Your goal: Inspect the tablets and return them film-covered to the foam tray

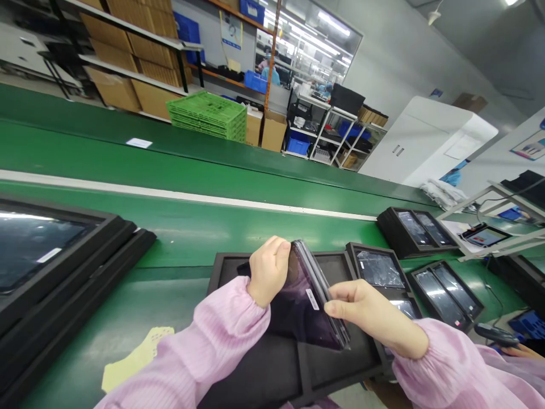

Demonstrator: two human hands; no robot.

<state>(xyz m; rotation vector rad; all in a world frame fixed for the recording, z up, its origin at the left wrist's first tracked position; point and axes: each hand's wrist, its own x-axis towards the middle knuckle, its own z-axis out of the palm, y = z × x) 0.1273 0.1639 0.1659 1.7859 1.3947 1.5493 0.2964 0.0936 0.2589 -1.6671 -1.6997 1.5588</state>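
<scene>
The left hand [269, 271] curls tight around one end of a stack of dark screen panels [300, 309], likely so the thin, smooth panels do not slip apart. The right hand [364, 307] pinches the long side edge with thumb and fingers, which seems to help line up or sort the layers. The stack is tilted above a black tray [340, 363] on the green bench [187, 295], so its edges and a white label [312, 299] show. A bar [303, 369] splits the tray, probably so things lie apart. Just beside it, a smaller tray [352, 257] holds shiny wrapped screens [378, 268].
</scene>
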